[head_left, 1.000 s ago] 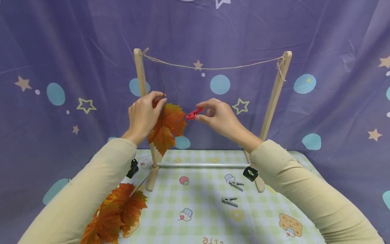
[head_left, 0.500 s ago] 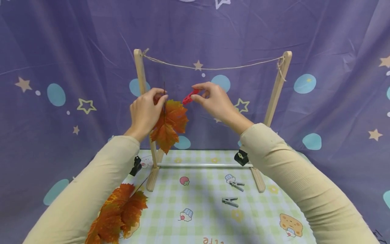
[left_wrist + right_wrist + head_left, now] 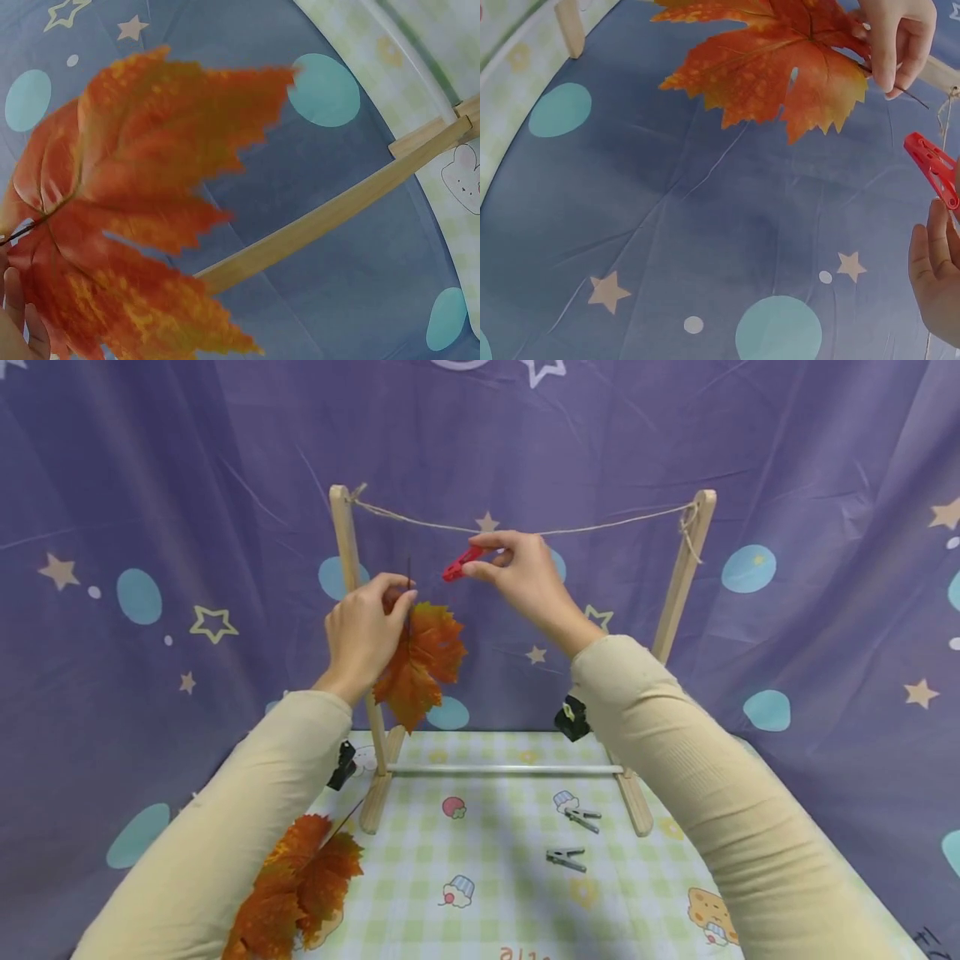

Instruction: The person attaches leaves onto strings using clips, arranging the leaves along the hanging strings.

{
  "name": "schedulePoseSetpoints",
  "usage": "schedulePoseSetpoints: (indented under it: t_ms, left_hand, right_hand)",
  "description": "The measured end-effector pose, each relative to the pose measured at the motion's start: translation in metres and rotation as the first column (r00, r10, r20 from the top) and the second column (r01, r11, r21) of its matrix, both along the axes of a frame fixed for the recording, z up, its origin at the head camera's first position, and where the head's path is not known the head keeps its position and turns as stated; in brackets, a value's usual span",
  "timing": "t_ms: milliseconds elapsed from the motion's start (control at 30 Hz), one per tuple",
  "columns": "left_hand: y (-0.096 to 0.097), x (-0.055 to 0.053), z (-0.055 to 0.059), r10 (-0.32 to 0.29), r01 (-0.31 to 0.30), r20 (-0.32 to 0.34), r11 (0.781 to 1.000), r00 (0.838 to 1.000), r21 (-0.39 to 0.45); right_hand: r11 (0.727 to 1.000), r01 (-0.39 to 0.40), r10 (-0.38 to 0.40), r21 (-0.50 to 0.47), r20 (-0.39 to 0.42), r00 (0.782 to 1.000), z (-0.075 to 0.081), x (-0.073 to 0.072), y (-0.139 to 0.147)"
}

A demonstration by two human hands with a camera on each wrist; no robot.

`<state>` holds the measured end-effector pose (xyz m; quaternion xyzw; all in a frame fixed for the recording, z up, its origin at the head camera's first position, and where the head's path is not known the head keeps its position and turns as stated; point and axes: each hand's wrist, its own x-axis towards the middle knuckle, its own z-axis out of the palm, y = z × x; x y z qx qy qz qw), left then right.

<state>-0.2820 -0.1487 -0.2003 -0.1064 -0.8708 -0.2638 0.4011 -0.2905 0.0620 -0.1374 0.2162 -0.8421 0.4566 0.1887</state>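
1. The left hand [image 3: 367, 631] is pinching a thin dark stem between thumb and fingers, its tip sticking up above them.
2. From that stem, a broad, jagged-edged orange-red leaf [image 3: 429, 653] is hanging in front of the wooden stand's left post [image 3: 345, 539]; it is showing pointed lobes, branching veins and yellowish mottling.
3. The right hand [image 3: 525, 572] is gripping a slim red plastic-looking clothespin [image 3: 462, 563], thumb and fingers pressing its handle end; the clothespin's holed tip is pointing down-left, apart from the leaf.
4. A pale length of twine [image 3: 600, 526] is sagging between the posts, above the leaf.
5. More orange leaves [image 3: 322, 872] and two grey clothespins [image 3: 566, 858] are lying on the cloth-covered table [image 3: 510, 910].
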Motion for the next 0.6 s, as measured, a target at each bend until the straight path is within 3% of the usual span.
schedulePoseSetpoints:
  t_ms: [300, 600]
  left_hand:
    - [0.004, -0.004, 0.002, 0.024, -0.024, 0.002, 0.999, 1.0, 0.04]
    - [0.005, -0.005, 0.001, 0.031, -0.032, 0.03, 0.998, 0.999, 0.046]
  right_hand:
    - [0.999, -0.021, 0.017, -0.039, -0.093, 0.996, 0.009, -0.009, -0.007]
    - [0.998, -0.003, -0.011, -0.058, -0.238, 0.971, 0.027, -0.019, -0.023]
